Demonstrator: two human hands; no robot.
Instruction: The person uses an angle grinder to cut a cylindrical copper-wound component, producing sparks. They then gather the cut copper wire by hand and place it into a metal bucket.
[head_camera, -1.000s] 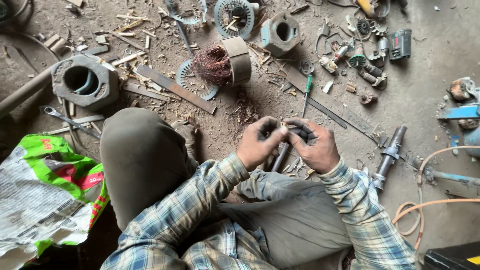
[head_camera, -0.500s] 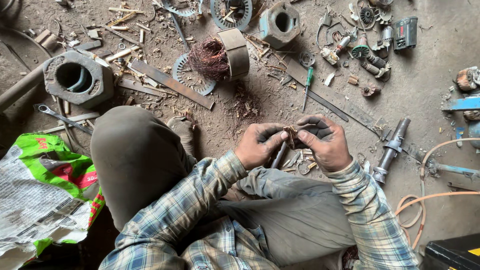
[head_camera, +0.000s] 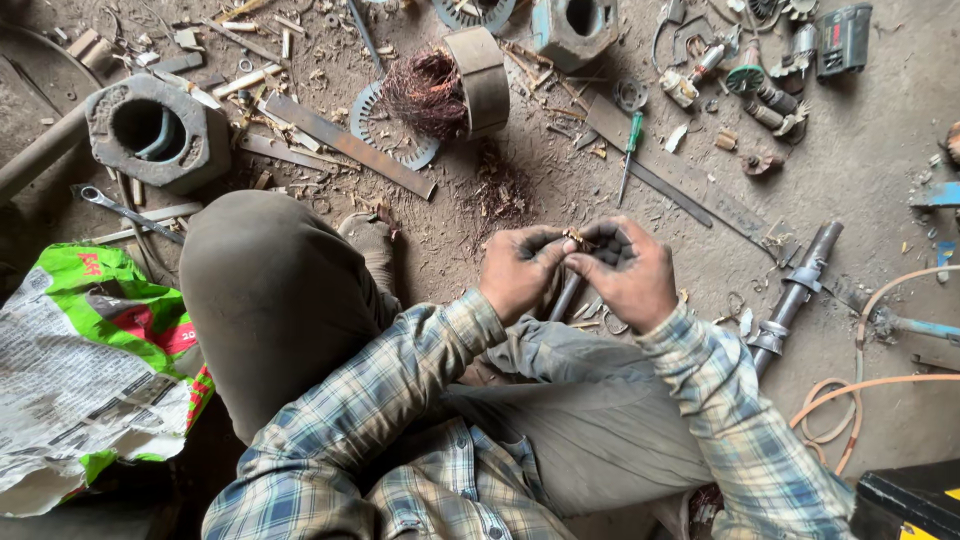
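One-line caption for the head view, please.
Left hand and right hand pinch a small copper-coloured piece above the littered floor.

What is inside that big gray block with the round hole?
Inside the gray block a curved blue-gray piece leans against the hole's wall. The bottom is dark, so anything deeper is hidden.

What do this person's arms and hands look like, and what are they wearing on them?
Both arms are covered to the wrist by long shirt sleeves in a plaid check of blue, grey and cream. The left hand and right hand are bare, with no gloves, and look smeared with dark grime.
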